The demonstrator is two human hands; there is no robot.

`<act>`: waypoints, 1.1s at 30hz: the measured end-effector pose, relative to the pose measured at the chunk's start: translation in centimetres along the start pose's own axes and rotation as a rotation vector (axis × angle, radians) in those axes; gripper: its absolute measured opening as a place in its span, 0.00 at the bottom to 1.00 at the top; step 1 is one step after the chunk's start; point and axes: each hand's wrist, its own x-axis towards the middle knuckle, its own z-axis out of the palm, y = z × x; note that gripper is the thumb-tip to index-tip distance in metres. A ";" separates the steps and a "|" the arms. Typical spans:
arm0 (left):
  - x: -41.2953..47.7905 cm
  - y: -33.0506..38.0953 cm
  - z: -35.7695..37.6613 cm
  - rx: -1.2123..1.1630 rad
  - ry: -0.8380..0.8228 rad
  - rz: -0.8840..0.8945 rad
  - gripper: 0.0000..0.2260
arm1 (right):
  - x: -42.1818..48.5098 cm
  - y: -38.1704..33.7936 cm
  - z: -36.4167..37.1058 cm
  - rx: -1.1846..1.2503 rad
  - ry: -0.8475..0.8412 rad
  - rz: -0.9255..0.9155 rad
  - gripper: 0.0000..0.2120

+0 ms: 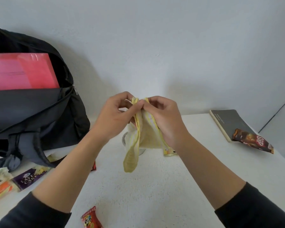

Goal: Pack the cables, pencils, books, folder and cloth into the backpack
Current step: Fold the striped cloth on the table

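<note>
A yellow and white cloth [142,137] hangs above the middle of the white table [155,186]. My left hand [113,119] and my right hand [164,117] both pinch its top edge close together, and its lower end droops toward the table. At the left stands the black backpack [31,116], open at the top, with a pink folder [21,71] upright inside. A dark grey book [229,122] lies flat at the table's right edge.
Several snack packets lie about: a brown one [253,141] on the book's near corner, a purple one [30,176] and orange and white ones [0,186] front left, a red one [90,218] at the near edge. A white wall stands behind.
</note>
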 end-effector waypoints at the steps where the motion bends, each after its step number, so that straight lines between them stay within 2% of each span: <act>1: 0.1 0.2 0.2 0.009 0.002 0.022 0.12 | 0.1 -0.2 0.1 0.001 0.003 -0.018 0.07; 4: 0.5 0.4 0.2 0.008 0.010 0.042 0.10 | 0.2 -0.4 0.2 0.072 -0.010 -0.028 0.08; 9: 0.8 -0.3 -0.9 0.063 0.016 0.037 0.08 | 0.5 -0.1 0.5 0.131 -0.034 -0.034 0.15; 15: 0.7 -0.5 -1.2 0.160 0.044 0.032 0.04 | -0.4 -0.7 0.8 0.042 -0.105 -0.062 0.10; 18: 0.5 -0.2 -1.8 0.203 -0.084 0.053 0.05 | -0.4 -0.8 0.9 -0.058 -0.059 -0.129 0.10; 21: 0.3 0.3 -2.2 0.243 -0.243 0.128 0.06 | -0.3 -0.8 0.6 -0.120 -0.061 -0.119 0.08; 25: 0.7 -0.7 -3.1 0.193 -0.091 0.148 0.07 | -0.4 -0.6 0.1 -0.108 -0.126 -0.070 0.08; 27: 0.8 -1.4 -3.8 0.212 -0.048 0.065 0.18 | -0.4 -0.4 -0.5 -0.025 -0.156 -0.037 0.11; 29: 0.8 -2.2 -4.3 0.291 -0.181 -0.107 0.24 | -0.4 -0.5 -1.2 0.055 -0.225 0.012 0.12; 31: 0.4 -2.7 -4.5 0.181 -0.352 -0.260 0.18 | -0.5 -0.6 -1.9 0.067 -0.266 0.046 0.09; 33: 0.1 -3.0 -4.9 -0.090 -0.389 -0.329 0.15 | -0.5 -0.5 -2.6 0.011 -0.218 0.053 0.07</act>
